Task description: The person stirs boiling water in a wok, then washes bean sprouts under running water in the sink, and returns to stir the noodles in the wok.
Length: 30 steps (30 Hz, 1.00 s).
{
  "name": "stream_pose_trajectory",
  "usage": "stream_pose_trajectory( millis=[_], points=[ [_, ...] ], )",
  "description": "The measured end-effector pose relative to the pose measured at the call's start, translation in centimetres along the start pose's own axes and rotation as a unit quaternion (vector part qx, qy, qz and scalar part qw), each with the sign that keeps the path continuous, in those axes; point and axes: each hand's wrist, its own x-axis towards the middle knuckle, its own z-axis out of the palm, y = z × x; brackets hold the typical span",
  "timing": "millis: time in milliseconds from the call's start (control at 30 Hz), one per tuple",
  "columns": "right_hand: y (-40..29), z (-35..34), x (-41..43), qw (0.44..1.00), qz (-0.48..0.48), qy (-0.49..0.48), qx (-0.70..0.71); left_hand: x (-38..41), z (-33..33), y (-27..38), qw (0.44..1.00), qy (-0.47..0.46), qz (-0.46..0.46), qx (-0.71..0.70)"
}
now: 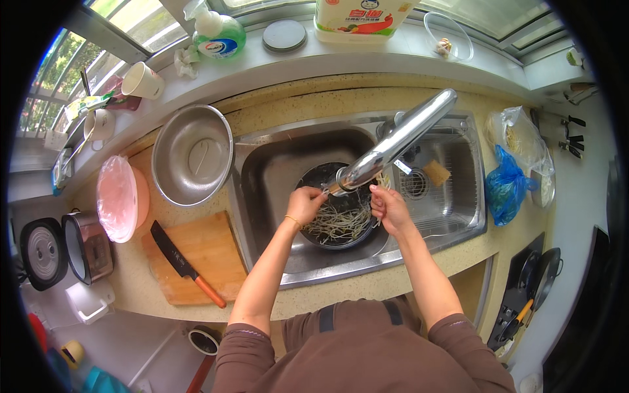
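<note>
In the large stainless-steel sink basin stands a dark round bowl with water and pale bean sprouts in it. My left hand is over the bowl's left side, thumb and fingertips pinched together beside the faucet spout; whether something thin is between them is too small to tell. Over the right rim, my right hand is closed around a few bean sprouts, whose ends stick out above and below the fingers. The chrome faucet reaches over the bowl and hides part of it.
A kitchen knife lies on a wooden cutting board at left, below a steel bowl and a pink basin. The small sink basin holds a sponge. Plastic bags, one blue, rest at right.
</note>
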Motion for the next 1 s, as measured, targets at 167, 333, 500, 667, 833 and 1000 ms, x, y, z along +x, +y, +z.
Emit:
stream_pose_trajectory(
  millis=[167, 333, 500, 667, 833, 1000],
  points=[
    [1.3, 2.4, 0.4, 0.999, 0.013, 0.025, -0.021, -2.2, -2.9, 2.5, 0.963, -0.093, -0.093, -0.237],
    [2.1, 4.6, -0.1, 0.987, -0.017, -0.022, -0.157, -3.9, -2.3, 3.6, 0.924, -0.133, -0.099, -0.344],
    [2.0, 5.9, -0.8, 0.984, -0.01, -0.037, -0.172, -4.3, -0.9, 3.0, 0.905, -0.157, -0.108, -0.381],
    [2.5, 4.9, 0.0, 0.993, 0.004, -0.034, -0.116, -4.6, -0.6, 2.9, 0.916, -0.13, -0.096, -0.368],
    [2.4, 4.3, 1.0, 0.997, 0.05, -0.058, 0.02, -5.7, -1.2, 2.3, 0.92, -0.137, -0.094, -0.355],
    [2.7, 4.0, 1.6, 0.997, -0.046, -0.045, 0.035, -6.1, -1.9, 1.2, 0.911, -0.119, -0.134, -0.371]
  ],
)
